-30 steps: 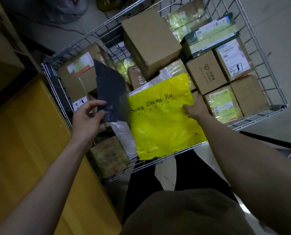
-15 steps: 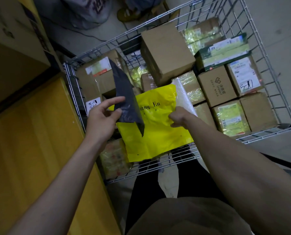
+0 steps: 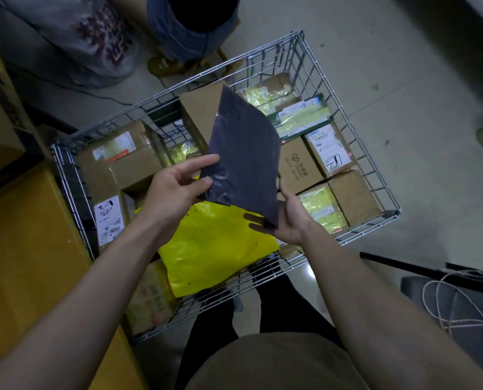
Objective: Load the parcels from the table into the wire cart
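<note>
Dark, crinkled plastic forms the flat mailer held above the wire cart; the left hand pinches its near edge with thumb and fingers, and the right hand cups its lower corner. Half a second ago only the left held it while the right pressed the glossy yellow bag, now lying free among cardboard boxes. A yellow table stands alongside.
</note>
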